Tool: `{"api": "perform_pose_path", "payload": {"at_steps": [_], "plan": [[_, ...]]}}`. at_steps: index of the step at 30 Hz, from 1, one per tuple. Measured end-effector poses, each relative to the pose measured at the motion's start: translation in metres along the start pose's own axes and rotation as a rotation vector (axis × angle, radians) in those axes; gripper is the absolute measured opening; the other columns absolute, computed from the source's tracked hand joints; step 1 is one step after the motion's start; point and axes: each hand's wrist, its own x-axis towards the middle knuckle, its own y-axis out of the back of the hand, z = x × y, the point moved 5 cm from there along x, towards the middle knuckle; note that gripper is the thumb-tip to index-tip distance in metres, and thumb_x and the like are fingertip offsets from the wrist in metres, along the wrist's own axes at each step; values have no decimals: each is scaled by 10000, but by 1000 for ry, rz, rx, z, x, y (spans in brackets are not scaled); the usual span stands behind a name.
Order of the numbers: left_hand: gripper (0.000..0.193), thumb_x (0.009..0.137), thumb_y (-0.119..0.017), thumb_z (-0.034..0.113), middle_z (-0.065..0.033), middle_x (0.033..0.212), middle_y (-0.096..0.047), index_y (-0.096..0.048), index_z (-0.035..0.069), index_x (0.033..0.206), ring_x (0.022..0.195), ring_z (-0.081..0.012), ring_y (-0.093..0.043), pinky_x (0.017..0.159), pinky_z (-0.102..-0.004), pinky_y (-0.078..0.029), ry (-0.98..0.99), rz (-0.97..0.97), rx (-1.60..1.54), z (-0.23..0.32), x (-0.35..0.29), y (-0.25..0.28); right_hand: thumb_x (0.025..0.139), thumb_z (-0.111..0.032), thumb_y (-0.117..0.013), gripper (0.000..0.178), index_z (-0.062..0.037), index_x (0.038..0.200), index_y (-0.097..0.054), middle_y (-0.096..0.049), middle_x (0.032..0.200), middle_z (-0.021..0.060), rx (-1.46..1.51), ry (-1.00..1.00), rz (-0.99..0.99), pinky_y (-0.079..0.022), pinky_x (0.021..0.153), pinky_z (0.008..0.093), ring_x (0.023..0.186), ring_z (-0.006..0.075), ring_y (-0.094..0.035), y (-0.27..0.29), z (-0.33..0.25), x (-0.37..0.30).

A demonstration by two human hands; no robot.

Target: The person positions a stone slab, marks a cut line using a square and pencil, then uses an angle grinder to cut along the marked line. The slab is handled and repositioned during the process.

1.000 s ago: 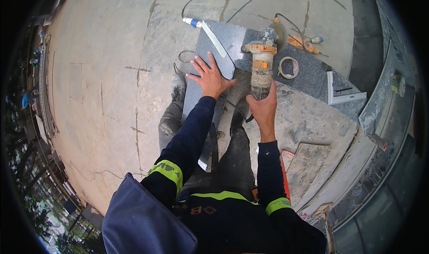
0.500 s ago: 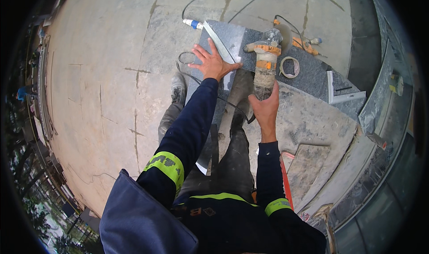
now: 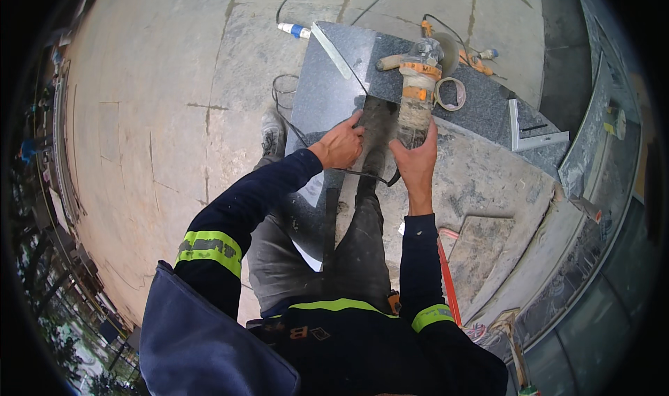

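Observation:
My right hand (image 3: 416, 160) is closed round the rear of a dusty angle grinder (image 3: 419, 89) with orange bands, a side handle and a large disc (image 3: 447, 53). The grinder lies on a dark grey stone slab (image 3: 481, 110). My left hand (image 3: 339, 143) rests by the right edge of a second stone slab (image 3: 317, 96), one finger stretched toward that edge and the others partly bent; it holds nothing I can see. A pale straight strip (image 3: 333, 51) lies slantwise on this slab, beyond my left hand. The grinder's black cable (image 3: 366, 176) loops below both hands.
Right of the grinder lie a tape roll (image 3: 450, 94) and a white angle square (image 3: 533, 139). A blue-and-white plug (image 3: 293, 31) touches the slab's far left corner. Another orange tool (image 3: 477, 63) sits beyond the slab. My shoe (image 3: 273, 132) stands left of the slabs.
My left hand, spread flat on the far part of the slab before, has drawn back toward me and its fingers have come together. My right hand stays on the angle grinder.

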Motion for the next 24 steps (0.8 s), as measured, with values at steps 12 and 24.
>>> {"api": "perform_pose_path", "payload": {"at_steps": [12,24], "plan": [[300,887,-642,355,-21,643,-721,-759,222,645,620,-209,-682,1036,-418,-409,-57,19,104,14,18,-37,792,-27,-807,781,33,1510,-505,-707,1220,135,-11,5,-34,-550,981,359,1082,216,-676,3,5,-15],[257,909,-661,329,-7,735,-765,-816,230,730,683,-203,-711,971,-405,-427,-80,-9,75,55,5,-52,796,-41,-813,860,78,1569,-455,-692,1332,175,-42,-21,-71,-532,1054,369,1183,236,-665,-1,6,-17]]}}
